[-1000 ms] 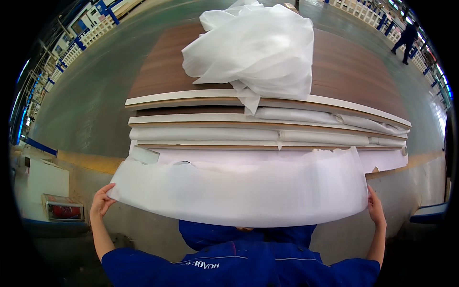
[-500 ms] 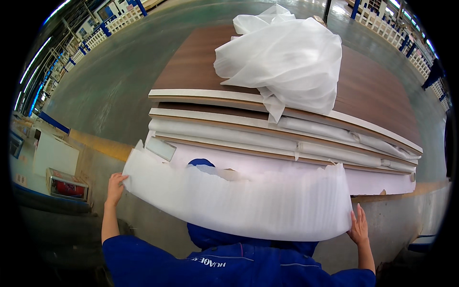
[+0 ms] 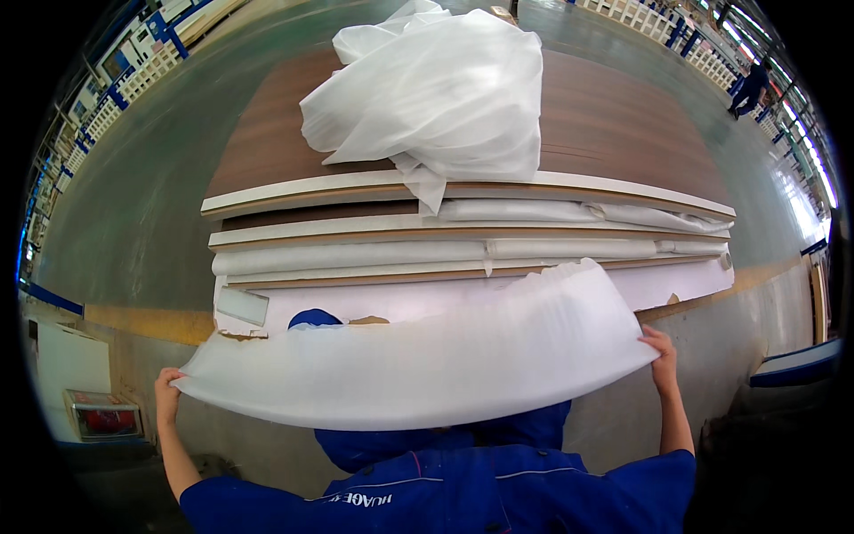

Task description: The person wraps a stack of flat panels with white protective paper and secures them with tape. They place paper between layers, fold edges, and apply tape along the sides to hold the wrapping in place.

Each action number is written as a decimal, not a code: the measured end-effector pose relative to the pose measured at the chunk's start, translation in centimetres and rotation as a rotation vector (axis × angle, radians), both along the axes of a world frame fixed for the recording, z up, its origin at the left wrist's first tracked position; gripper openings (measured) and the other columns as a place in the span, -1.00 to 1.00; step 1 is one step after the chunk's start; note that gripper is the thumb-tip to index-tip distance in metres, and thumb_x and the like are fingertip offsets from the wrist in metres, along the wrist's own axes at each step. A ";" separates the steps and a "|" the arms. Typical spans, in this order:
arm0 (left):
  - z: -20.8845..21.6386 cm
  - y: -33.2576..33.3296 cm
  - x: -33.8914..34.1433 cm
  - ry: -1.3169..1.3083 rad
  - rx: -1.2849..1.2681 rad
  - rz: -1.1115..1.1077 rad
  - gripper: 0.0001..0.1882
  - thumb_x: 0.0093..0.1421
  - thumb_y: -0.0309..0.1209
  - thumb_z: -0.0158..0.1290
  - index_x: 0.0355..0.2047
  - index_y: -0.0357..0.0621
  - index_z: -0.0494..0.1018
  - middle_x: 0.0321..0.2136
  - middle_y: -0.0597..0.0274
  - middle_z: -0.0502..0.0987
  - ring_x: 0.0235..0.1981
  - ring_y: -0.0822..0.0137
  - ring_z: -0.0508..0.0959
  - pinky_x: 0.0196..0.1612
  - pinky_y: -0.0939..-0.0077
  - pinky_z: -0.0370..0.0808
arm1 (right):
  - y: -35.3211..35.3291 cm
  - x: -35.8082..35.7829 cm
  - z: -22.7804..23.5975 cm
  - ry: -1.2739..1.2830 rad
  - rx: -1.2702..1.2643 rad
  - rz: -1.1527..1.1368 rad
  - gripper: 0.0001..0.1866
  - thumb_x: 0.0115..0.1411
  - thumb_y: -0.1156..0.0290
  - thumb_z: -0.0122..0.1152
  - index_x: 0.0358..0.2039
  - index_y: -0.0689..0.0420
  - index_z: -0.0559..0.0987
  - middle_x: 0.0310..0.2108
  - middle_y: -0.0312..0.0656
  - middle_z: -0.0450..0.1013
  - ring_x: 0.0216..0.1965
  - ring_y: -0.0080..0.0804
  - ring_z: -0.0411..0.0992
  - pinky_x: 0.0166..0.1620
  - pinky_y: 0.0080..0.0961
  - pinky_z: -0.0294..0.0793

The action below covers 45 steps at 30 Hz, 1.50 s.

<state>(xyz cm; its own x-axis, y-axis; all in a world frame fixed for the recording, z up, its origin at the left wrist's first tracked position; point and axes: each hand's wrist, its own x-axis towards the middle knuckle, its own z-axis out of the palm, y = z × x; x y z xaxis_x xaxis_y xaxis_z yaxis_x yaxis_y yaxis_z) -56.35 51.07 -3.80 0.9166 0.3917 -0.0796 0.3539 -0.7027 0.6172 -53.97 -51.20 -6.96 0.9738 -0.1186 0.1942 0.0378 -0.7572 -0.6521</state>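
Observation:
A long strip of white foam sheet [image 3: 418,365] is stretched across in front of me, its far edge ragged. My left hand [image 3: 167,392] pinches its left end, and my right hand [image 3: 660,349] grips the right end with the fingers closed. The strip sags in the middle, just above my blue-clad legs. Beyond it stands a stack of brown boards [image 3: 623,125] with pale edges, with white foam [image 3: 356,258] between the layers. A large crumpled heap of white foam sheet [image 3: 436,98] lies on the top board, one corner hanging over the near edge.
A pale sheet-covered base [image 3: 276,298] supports the stack, with a small grey rectangular piece [image 3: 242,306] at its left. A red-and-white box [image 3: 105,416] stands at lower left. Far right, a person [image 3: 752,89] in dark clothing is near a white fence [image 3: 640,22].
My view has turned right, so the stack sits further left. My right hand has risen and now closes on the strip's end; the strip is pulled straighter. My left hand has moved left and down.

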 end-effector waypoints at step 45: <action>-23.4 -1.6 -1.8 -0.312 -1.253 0.787 -0.65 0.11 -0.47 0.04 -0.10 -0.37 0.35 -0.15 0.01 0.49 -0.12 0.16 0.52 -0.03 0.27 0.50 | 1.9 -2.2 -23.3 0.375 0.514 -0.647 -0.81 0.11 0.36 0.24 -0.48 0.24 0.53 -0.57 -0.31 0.42 -0.54 -0.55 0.33 -0.43 -0.56 0.36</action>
<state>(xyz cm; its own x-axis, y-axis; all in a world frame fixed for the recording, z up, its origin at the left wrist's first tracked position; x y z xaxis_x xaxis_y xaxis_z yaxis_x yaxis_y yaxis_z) -58.12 49.50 -27.16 0.5547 0.6044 -0.5718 0.1237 0.6197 0.7750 -56.18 -49.34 -30.29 0.6753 -0.6493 -0.3499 -0.5766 -0.1690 -0.7993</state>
